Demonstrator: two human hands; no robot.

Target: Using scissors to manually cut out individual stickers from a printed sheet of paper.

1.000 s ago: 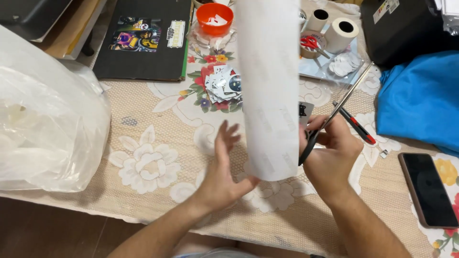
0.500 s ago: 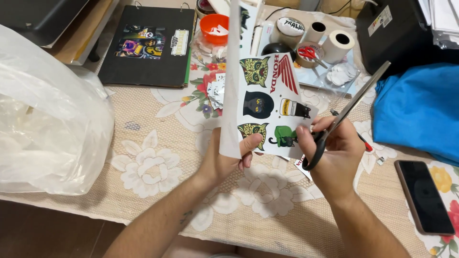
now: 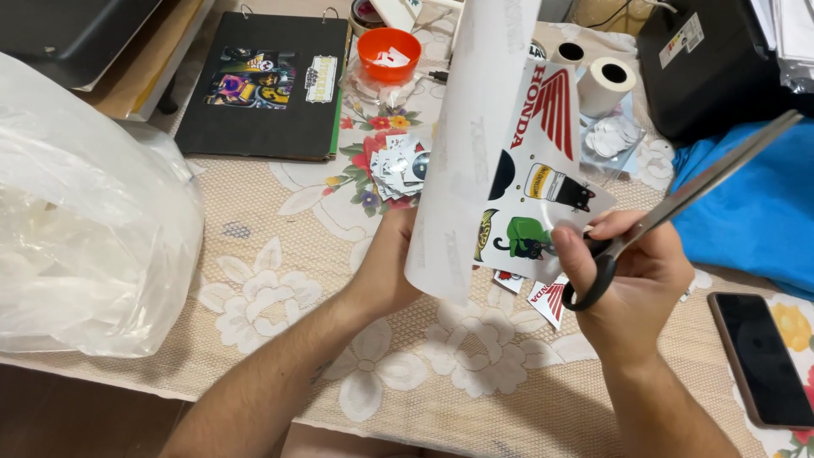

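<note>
While clenched on scissors (image 3: 678,199), right hand (image 3: 632,284); left hand (image 3: 392,267) gripping sticker sheet (image 3: 509,161); orange cup (image 3: 388,53) behind.

Take the sticker sheet (image 3: 543,182) as your reference: its backing is white, and its printed face carries a red wing emblem, black cat figures, a green shape and a yellow label. The scissors (image 3: 670,208) to its right have black handles and grey blades. Beyond them lies a bright blue cloth (image 3: 755,212). Below that, note the black phone (image 3: 763,356). Under the sheet, the worktop (image 3: 280,280) cover is beige with white flowers and some red ones. Up and left of the sheet sits an orange cup (image 3: 388,53), then a black binder (image 3: 263,85) with colourful prints. Far left is a translucent white bag (image 3: 85,237).
</note>
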